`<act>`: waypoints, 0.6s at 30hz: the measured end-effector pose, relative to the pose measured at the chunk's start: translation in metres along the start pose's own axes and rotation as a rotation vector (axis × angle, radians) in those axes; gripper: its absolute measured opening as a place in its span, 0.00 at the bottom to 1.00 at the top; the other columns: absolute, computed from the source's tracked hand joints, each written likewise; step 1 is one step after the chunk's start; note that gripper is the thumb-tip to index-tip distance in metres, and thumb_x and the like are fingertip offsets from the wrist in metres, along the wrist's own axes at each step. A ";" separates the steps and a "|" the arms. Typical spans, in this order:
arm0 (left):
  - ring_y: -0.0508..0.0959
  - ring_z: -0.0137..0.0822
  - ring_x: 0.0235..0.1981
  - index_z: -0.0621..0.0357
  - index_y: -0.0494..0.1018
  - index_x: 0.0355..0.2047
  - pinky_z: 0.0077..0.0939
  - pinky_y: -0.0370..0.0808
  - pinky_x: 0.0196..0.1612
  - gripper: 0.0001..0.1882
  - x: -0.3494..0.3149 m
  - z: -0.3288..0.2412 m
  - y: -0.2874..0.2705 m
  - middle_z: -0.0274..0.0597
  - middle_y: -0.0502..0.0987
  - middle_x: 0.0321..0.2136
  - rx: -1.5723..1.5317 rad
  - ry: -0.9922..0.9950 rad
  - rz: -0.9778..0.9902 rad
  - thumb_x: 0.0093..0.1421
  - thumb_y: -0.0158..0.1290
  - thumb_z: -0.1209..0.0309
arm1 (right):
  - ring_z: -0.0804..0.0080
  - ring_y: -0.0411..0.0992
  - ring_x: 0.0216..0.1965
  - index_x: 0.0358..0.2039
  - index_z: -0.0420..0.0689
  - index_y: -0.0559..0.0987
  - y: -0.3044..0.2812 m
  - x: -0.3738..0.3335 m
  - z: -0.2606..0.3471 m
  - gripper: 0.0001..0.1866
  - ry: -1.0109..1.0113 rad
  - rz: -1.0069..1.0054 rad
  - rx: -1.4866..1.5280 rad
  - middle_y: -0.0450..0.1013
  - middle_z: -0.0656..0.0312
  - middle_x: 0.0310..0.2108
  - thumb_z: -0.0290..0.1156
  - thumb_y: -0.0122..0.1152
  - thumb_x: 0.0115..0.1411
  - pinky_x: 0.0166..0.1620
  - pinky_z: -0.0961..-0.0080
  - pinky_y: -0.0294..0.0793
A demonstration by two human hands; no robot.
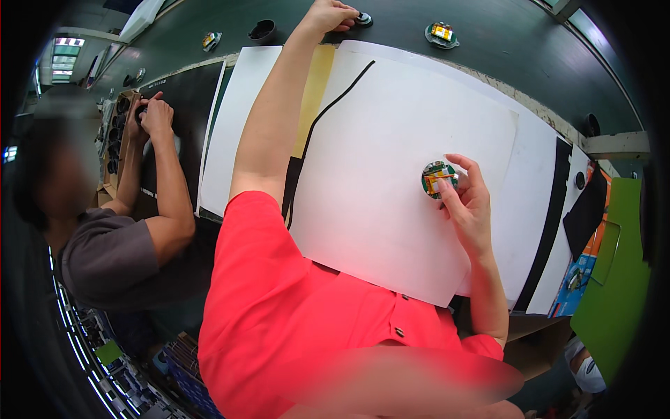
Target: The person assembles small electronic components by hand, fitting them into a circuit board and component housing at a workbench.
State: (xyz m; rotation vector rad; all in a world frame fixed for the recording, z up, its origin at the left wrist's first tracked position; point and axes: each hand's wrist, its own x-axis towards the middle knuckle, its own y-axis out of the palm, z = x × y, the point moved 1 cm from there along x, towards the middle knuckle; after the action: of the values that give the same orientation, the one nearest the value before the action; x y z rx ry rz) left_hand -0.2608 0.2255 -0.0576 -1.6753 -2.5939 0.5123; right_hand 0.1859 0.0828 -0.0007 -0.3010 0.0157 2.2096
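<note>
My left arm stretches far across the bench, and my left hand [326, 17] pinches the edge of a small round part [363, 20], black with a pale rim, on the dark green strip. In my right hand [470, 202] is a round green circuit board [438, 179] with a yellow-wrapped block on its face. Thumb and fingers grip the board by its right side, above a large white sheet [391, 188]. The undersides of both parts are hidden.
On the green strip [391, 35] sit two similar boards, one right [441, 33] and one left [211, 41], beside a black round cup [262, 32]. A co-worker [125, 244] handles a dark part at left. A green panel [618, 293] stands at right.
</note>
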 end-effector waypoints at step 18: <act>0.80 0.30 0.26 0.66 0.81 0.35 0.23 0.78 0.28 0.10 0.000 -0.013 -0.016 0.45 0.81 0.25 0.287 -0.027 0.006 0.58 0.63 0.70 | 0.85 0.69 0.25 0.58 0.39 0.70 0.001 -0.002 0.000 0.19 -0.012 -0.003 -0.028 0.71 0.68 0.24 0.24 0.58 0.67 0.29 0.84 0.68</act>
State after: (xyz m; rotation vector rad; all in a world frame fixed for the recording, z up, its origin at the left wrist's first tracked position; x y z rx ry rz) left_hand -0.2725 0.2228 -0.0408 -1.5919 -2.3914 0.8649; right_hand 0.1861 0.0812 -0.0002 -0.3031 -0.0221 2.2102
